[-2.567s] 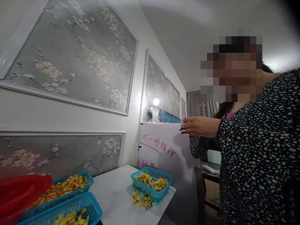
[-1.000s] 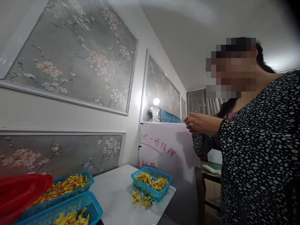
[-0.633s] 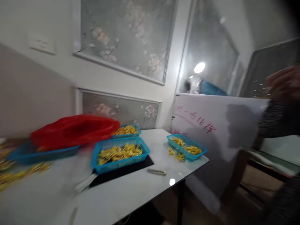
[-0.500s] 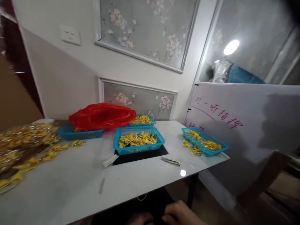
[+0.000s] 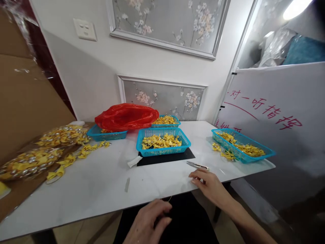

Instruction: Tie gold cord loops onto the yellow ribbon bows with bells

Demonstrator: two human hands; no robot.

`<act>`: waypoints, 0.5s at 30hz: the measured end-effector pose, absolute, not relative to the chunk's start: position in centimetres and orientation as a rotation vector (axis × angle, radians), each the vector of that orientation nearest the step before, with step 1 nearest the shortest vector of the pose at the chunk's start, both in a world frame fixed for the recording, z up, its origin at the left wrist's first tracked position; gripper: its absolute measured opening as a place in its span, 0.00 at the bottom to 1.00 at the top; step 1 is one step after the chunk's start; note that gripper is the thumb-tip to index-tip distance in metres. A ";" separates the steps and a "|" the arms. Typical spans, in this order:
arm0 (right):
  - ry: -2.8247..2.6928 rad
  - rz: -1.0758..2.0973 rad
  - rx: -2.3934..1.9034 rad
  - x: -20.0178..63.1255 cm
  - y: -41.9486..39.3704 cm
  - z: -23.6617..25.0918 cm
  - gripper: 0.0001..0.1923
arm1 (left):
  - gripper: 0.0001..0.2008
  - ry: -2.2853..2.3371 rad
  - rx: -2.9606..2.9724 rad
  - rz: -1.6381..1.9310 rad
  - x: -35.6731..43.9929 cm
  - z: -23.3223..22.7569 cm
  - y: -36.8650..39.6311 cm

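Note:
My right hand (image 5: 209,183) lies open on the white table (image 5: 101,184) near its front edge, fingertips just short of a pair of small metal snips (image 5: 197,165). Below the table's edge my left hand (image 5: 148,222) is curled, seen from the back. A thin thread (image 5: 169,198) shows beside its fingers, and I cannot tell whether they pinch it. Straight ahead a blue basket (image 5: 162,153) of yellow folded pieces stands on a black mat (image 5: 175,158).
Another blue basket (image 5: 256,159) sits at the right end with loose yellow pieces beside it. At the back, two more baskets (image 5: 108,136) lie by a red plastic bag (image 5: 127,117). Bagged yellow pieces (image 5: 30,162) lie left. A whiteboard (image 5: 274,135) stands right.
My view swung from a person in a spotted top down to the table. Both my hands came into view, and the right one now rests by the snips.

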State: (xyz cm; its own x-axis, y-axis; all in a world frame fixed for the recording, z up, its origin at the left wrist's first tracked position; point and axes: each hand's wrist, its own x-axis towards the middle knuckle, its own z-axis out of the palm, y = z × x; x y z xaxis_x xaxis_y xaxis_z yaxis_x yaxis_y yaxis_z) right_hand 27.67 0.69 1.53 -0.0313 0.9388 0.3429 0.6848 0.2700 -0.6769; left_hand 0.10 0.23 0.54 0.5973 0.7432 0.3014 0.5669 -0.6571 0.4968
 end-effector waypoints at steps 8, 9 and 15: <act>-1.917 0.516 -1.240 23.8 0.3 1.2 0.19 | 0.16 1.208 2.687 0.940 1.0 -0.4 2.4; -1.934 0.528 -1.201 23.1 0.1 1.2 0.19 | 0.15 1.200 2.699 0.969 1.0 -0.5 2.5; -1.992 0.483 -1.112 22.2 0.0 4.0 0.10 | 0.10 0.940 2.659 1.280 2.5 1.5 3.4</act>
State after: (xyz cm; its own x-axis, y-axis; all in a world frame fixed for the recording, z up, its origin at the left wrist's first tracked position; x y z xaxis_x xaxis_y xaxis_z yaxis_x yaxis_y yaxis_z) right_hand 22.20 0.05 4.03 -0.3054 0.8384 0.4515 0.5382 0.5431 -0.6444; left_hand 2.51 3.35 1.54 0.4745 0.5390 0.6959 0.5023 -0.8150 0.2888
